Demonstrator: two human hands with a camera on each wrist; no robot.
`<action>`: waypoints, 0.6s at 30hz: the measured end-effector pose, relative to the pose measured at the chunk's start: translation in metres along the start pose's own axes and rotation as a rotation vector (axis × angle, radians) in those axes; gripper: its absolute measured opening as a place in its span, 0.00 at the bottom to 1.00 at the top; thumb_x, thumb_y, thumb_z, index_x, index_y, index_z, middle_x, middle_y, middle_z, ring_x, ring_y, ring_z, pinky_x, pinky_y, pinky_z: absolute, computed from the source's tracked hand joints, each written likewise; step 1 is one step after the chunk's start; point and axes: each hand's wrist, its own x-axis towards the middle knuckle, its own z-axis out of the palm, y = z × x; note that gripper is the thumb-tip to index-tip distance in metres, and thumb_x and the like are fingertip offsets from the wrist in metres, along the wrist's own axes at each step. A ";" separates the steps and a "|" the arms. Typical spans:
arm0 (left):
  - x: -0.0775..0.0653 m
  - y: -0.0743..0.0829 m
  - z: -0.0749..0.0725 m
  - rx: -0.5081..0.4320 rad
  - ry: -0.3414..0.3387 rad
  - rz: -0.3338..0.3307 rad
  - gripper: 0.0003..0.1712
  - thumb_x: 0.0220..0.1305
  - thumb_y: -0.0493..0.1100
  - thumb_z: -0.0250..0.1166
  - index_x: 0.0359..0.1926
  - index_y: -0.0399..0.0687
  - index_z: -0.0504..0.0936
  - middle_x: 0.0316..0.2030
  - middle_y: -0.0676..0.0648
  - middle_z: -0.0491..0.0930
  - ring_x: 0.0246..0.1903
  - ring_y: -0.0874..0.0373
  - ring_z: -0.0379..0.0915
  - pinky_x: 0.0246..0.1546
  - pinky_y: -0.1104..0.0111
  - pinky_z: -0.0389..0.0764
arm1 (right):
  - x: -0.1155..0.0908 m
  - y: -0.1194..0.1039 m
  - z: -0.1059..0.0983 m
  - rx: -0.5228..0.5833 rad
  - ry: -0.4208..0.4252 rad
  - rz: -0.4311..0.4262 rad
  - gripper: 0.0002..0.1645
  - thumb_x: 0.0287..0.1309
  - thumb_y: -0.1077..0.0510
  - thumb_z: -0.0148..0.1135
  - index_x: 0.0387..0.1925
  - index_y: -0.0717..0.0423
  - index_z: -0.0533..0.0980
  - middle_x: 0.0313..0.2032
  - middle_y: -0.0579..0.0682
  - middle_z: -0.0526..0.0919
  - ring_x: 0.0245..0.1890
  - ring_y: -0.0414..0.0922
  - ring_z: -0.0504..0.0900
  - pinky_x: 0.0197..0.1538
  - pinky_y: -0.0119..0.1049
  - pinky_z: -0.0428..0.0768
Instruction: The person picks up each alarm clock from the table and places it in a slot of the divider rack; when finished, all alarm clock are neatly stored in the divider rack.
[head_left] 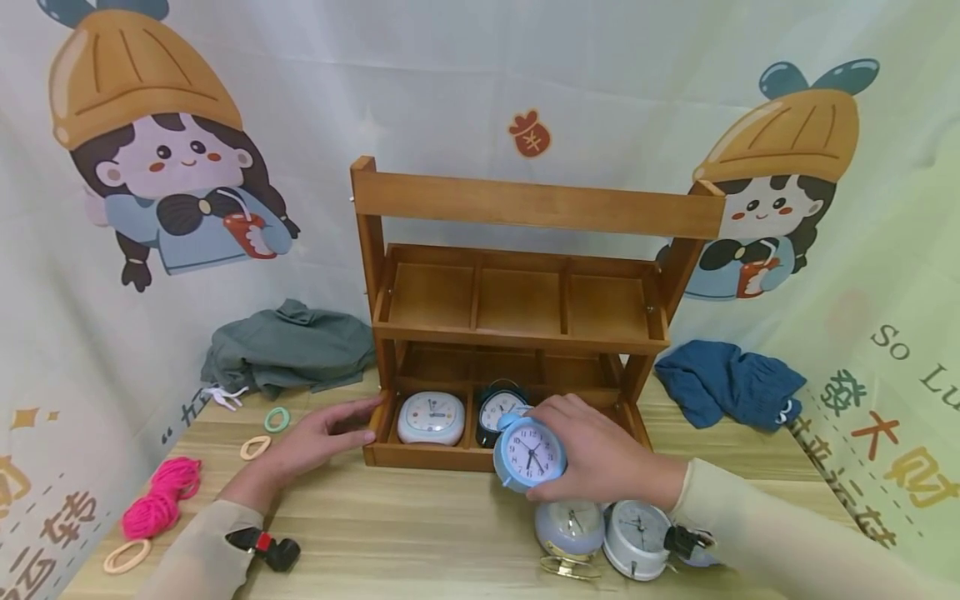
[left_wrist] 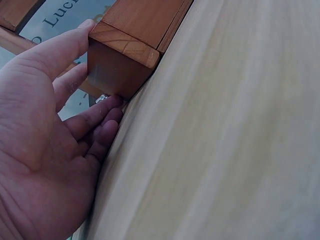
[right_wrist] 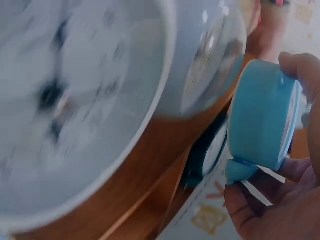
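Observation:
My right hand (head_left: 592, 442) holds a light-blue twin-bell alarm clock (head_left: 531, 452) just in front of the wooden shelf's lower tray. Its thumb and fingers grip the rim and a bell, as the right wrist view shows. At the tray's left end my left hand (head_left: 322, 433) touches the corner of the wooden shelf (head_left: 442, 457), thumb near the front edge and other fingers along the side. A white rounded clock (head_left: 431, 418) stands in the left compartment. Beside it a black alarm clock (head_left: 495, 408) is partly hidden behind the blue one.
On the table before the shelf are a lavender clock (head_left: 570, 527) with a gold part and a white clock (head_left: 637, 537). Grey-green cloth (head_left: 288, 346) and blue cloth (head_left: 731, 383) flank the shelf. Pink yarn (head_left: 161, 498) and several rings lie at left.

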 end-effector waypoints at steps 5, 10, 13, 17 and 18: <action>0.000 0.001 0.001 -0.047 -0.001 -0.052 0.37 0.79 0.56 0.71 0.83 0.58 0.74 0.80 0.45 0.72 0.78 0.40 0.66 0.76 0.42 0.68 | -0.004 0.022 -0.008 -0.033 0.063 0.028 0.55 0.47 0.37 0.90 0.71 0.58 0.78 0.62 0.49 0.82 0.60 0.48 0.77 0.59 0.52 0.85; 0.000 0.003 0.001 -0.047 0.001 -0.055 0.37 0.80 0.53 0.71 0.83 0.55 0.73 0.80 0.43 0.72 0.79 0.39 0.66 0.76 0.43 0.68 | -0.006 0.045 -0.011 -0.065 0.107 0.042 0.54 0.46 0.39 0.91 0.69 0.60 0.79 0.61 0.52 0.83 0.59 0.51 0.77 0.58 0.54 0.86; -0.001 0.005 0.001 -0.048 -0.006 -0.037 0.37 0.80 0.52 0.70 0.83 0.53 0.73 0.80 0.42 0.72 0.78 0.38 0.66 0.76 0.43 0.69 | -0.007 0.057 -0.013 -0.072 0.110 0.071 0.54 0.46 0.39 0.90 0.69 0.60 0.79 0.60 0.53 0.84 0.58 0.52 0.78 0.58 0.55 0.85; -0.001 0.004 0.001 -0.051 -0.009 -0.023 0.36 0.81 0.52 0.70 0.83 0.53 0.73 0.80 0.42 0.72 0.79 0.38 0.66 0.75 0.45 0.69 | -0.009 0.072 -0.016 -0.089 0.095 0.113 0.54 0.46 0.39 0.89 0.70 0.60 0.79 0.61 0.56 0.83 0.59 0.56 0.79 0.58 0.58 0.85; -0.001 0.003 0.001 -0.050 -0.009 -0.022 0.36 0.81 0.52 0.70 0.83 0.52 0.73 0.80 0.42 0.72 0.79 0.38 0.66 0.75 0.44 0.69 | -0.009 0.075 -0.017 -0.093 0.089 0.118 0.54 0.47 0.39 0.89 0.70 0.61 0.78 0.62 0.57 0.83 0.59 0.57 0.79 0.59 0.59 0.85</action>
